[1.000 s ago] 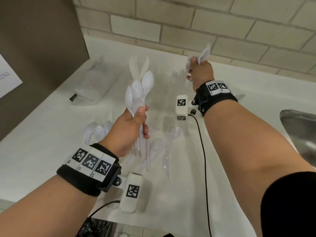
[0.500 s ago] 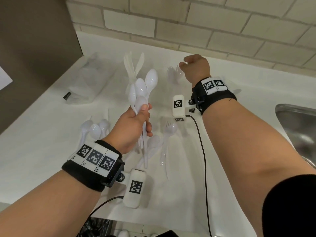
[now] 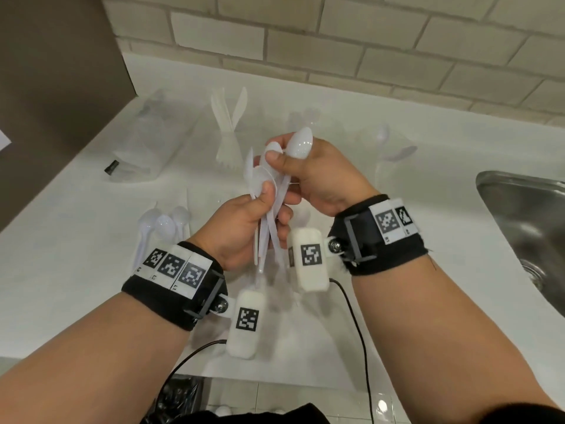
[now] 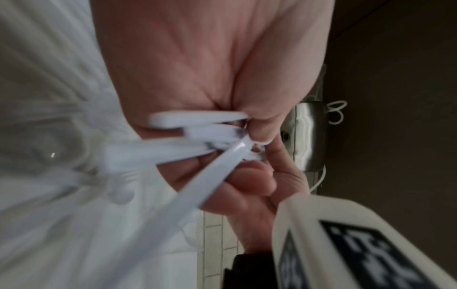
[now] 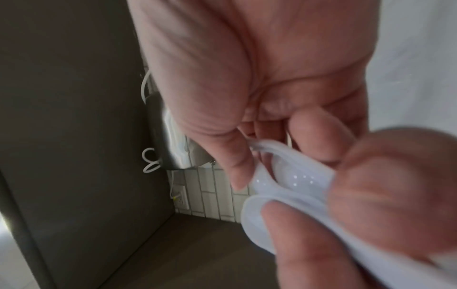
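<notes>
A bunch of white, translucent plastic spoons (image 3: 258, 179) stands roughly upright above the counter (image 3: 76, 270). The bowls are up and the handles splay below the left hand (image 3: 238, 228). The right hand (image 3: 321, 175) pinches the topmost spoon (image 3: 301, 145) by its bowl.

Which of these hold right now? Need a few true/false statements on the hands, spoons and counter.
1. The left hand grips a bundle of white plastic spoons by the handles. True.
2. The right hand lies flat and holds nothing. False: it pinches the bowl ends of the bundle.
3. A steel sink is set into the counter at the right. True.
4. All the cutlery is in the hands. False: loose spoons lie on the counter beside the left hand, and knives lie farther back.
</notes>
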Tool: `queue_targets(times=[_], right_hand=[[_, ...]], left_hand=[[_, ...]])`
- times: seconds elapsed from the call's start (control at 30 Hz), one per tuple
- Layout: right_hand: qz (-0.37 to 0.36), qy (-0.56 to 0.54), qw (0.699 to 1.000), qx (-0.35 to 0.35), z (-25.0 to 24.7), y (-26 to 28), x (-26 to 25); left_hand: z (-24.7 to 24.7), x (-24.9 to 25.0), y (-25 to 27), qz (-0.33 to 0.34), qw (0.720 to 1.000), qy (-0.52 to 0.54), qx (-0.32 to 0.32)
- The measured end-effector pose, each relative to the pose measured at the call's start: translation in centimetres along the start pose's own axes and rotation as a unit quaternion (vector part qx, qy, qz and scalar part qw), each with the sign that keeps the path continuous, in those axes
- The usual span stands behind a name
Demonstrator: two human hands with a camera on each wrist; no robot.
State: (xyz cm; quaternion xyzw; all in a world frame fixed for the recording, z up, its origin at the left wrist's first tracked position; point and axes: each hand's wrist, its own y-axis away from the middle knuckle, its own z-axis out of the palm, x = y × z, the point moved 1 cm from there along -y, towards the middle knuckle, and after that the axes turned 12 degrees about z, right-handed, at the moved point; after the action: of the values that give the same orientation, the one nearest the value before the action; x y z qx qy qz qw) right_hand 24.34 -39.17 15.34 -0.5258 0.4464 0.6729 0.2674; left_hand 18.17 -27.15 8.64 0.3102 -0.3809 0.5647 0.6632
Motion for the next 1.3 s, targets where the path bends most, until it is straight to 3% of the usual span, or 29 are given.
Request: queue_targets(times=[0.13,0.47,0.63,0.83,1.0,1.1,1.23,1.3], right_hand=[[0.015,-0.069,0.997,0.018,-0.4,0.9,0.7],[0.027,-0.147,0.987,0.053,-1.6,2.8,0.9],[0.039,-0.046,0.996,0.063,-0.9,3.1,2.1],[0.022,-0.065,0.990,0.125,-0.6,3.2,2.4],[0.056,0.055,0.995,0.065,-0.5,3.7,2.5],[0.070,0.099,0.991,0.063,-0.1,3.7,2.6],[0.054,0.212,0.976,0.010,0.6,3.1,4.2],[0.036,0.209,0.976,0.056,0.2,2.6,4.2]], left_hand=[[0.1,-0.4,0.3,-0.047,0.996,0.071,-0.035],[1.7,-0.5,0.8,-0.051,0.998,0.026,-0.032],[2.3,-0.7,0.8,-0.007,0.999,-0.044,0.005],[2.8,-0.3,0.7,0.003,0.989,-0.116,0.093],[2.1,-0.2,0.7,-0.004,0.982,-0.120,0.143],[2.4,-0.2,0.9,0.008,0.984,-0.113,0.141],[3.0,-0.1,1.0,-0.006,0.989,-0.092,0.118],[2.8,-0.1,1.0,-0.007,0.989,-0.096,0.112]])
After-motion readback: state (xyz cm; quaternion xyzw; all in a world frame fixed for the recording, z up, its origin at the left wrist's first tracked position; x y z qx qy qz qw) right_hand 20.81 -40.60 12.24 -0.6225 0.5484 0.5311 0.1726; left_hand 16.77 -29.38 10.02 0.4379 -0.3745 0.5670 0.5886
